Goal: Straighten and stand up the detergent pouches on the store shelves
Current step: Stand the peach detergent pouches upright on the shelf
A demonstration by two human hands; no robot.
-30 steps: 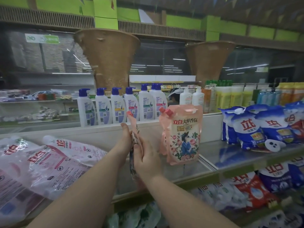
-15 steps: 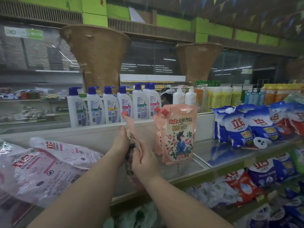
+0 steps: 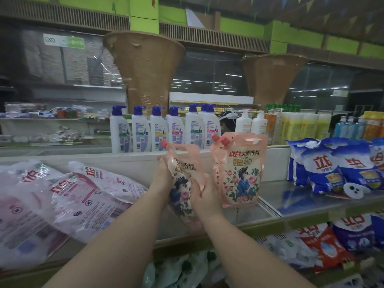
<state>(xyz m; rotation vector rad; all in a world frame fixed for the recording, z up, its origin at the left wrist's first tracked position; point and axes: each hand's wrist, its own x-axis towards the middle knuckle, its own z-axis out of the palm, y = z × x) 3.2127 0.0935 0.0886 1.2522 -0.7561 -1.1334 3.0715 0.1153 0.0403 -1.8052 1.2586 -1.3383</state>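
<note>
Since the earlier frame the held pouch [image 3: 182, 183] is turning its printed face toward me. Both hands are grasping it, left hand [image 3: 161, 181] at 9 o'clock of it, right hand [image 3: 204, 193] at 3, above the metal shelf [image 3: 311, 204]. I am judging the base needs flattening before release. Standing pouch [image 3: 239, 171] is crowding at 3 o'clock, pink bags [image 3: 87, 196] slumping at 9

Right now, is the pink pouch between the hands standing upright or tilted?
Tilted. The pink pouch leans left, its red cap off to the side, gripped by the left hand and right hand.
</note>
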